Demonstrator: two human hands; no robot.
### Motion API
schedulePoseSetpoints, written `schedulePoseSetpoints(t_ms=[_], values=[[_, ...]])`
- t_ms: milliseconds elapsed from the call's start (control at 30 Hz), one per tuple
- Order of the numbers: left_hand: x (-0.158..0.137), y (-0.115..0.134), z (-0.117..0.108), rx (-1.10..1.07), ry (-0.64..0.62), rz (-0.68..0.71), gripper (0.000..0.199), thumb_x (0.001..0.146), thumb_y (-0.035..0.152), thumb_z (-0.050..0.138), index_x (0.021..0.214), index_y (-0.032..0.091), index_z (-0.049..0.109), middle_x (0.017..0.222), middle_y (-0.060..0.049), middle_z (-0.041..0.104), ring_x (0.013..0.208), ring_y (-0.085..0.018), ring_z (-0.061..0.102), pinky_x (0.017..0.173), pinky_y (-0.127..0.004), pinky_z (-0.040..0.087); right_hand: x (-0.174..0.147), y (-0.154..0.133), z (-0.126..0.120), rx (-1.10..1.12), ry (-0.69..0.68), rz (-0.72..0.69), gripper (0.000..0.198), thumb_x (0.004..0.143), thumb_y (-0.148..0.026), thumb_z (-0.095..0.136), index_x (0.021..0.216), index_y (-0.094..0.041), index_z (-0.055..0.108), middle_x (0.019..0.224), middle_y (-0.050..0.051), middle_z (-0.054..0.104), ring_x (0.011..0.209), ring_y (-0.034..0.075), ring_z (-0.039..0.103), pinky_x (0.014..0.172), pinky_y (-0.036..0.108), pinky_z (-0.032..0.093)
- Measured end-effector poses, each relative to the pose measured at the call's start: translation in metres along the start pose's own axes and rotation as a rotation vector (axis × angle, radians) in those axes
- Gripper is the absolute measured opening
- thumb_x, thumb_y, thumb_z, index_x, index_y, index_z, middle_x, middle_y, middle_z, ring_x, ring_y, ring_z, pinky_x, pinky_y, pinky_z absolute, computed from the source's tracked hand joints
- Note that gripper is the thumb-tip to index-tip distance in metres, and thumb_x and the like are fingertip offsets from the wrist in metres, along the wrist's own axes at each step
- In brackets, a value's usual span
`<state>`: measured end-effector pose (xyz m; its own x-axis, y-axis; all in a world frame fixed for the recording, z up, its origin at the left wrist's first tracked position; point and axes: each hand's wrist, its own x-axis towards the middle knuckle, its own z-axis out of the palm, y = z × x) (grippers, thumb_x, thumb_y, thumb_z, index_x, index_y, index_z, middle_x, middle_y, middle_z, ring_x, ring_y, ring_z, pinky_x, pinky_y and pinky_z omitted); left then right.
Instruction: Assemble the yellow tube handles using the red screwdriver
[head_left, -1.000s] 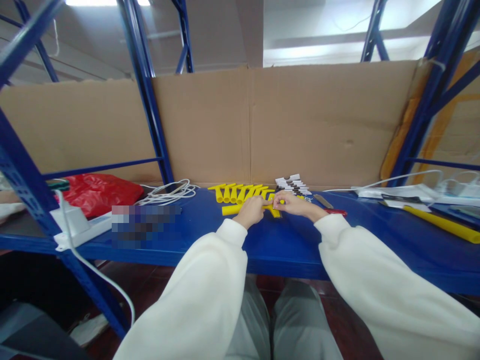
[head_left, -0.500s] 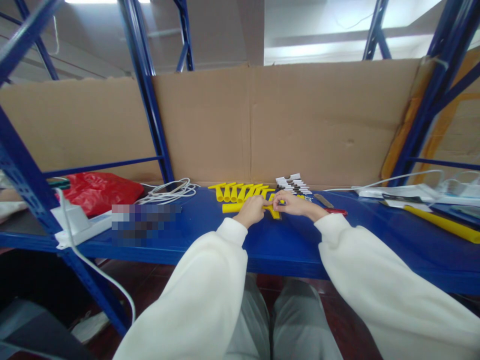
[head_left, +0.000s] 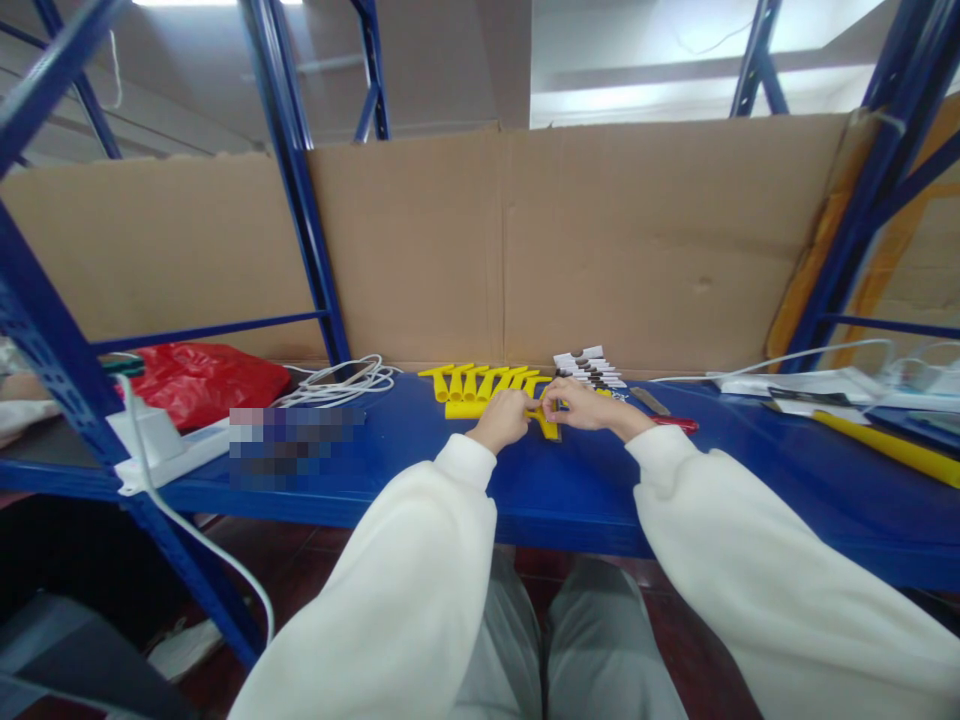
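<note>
A yellow T-shaped tool, like a scraper [head_left: 550, 430], lies low over the blue shelf, its handle end pointing left. My left hand [head_left: 506, 417] is closed round its handle. Against its wider head my right hand [head_left: 571, 402] is pinched, thumb and finger together; whatever small part sits between them is hidden. Just behind my hands, several matching yellow tools [head_left: 471, 383] stand in a slanting row. Beyond my right hand is a fanned stack of white-and-black packets [head_left: 589, 367].
Right of my hand lie a flat grey piece [head_left: 649, 401] and a red tool [head_left: 677, 424]. A coiled white cable [head_left: 345, 382], red plastic bag [head_left: 202, 382] and power strip [head_left: 180, 455] are at left. A yellow tube [head_left: 892, 448] lies right. Cardboard [head_left: 600, 240] backs the shelf [head_left: 420, 490].
My hands stay on the yellow scraper, with only slight finger movement at its head. The view has shifted very slightly.
</note>
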<state>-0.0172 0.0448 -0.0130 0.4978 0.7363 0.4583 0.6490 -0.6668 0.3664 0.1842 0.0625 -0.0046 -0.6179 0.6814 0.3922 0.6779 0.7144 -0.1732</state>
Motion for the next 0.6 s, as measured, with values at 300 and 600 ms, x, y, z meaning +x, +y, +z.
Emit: schedulePoseSetpoints(t_ms=[300,600], values=[[-0.001,0.004,-0.001,0.099,0.013,-0.025,0.046,0.078,0.002,0.064,0.117,0.021,0.078,0.118,-0.014,0.075,0.116,-0.030,0.067,0.110,-0.046,0.045,-0.004,0.003,0.002,0.206,0.170,0.243,0.059,0.069,-0.031,0.081,0.123,-0.020,0.060,0.133,0.012,0.059,0.126,0.028,0.053,0.109,0.046,0.041],[0.000,0.007,-0.003,0.137,0.105,-0.017,0.042,0.087,0.010,0.062,0.128,0.017,0.072,0.125,-0.014,0.073,0.119,-0.028,0.067,0.108,-0.043,0.048,-0.020,-0.026,-0.016,1.061,0.080,0.616,0.077,0.083,-0.017,0.068,0.151,-0.017,0.032,0.088,0.006,0.073,0.070,0.017,0.070,0.070,0.030,0.057]])
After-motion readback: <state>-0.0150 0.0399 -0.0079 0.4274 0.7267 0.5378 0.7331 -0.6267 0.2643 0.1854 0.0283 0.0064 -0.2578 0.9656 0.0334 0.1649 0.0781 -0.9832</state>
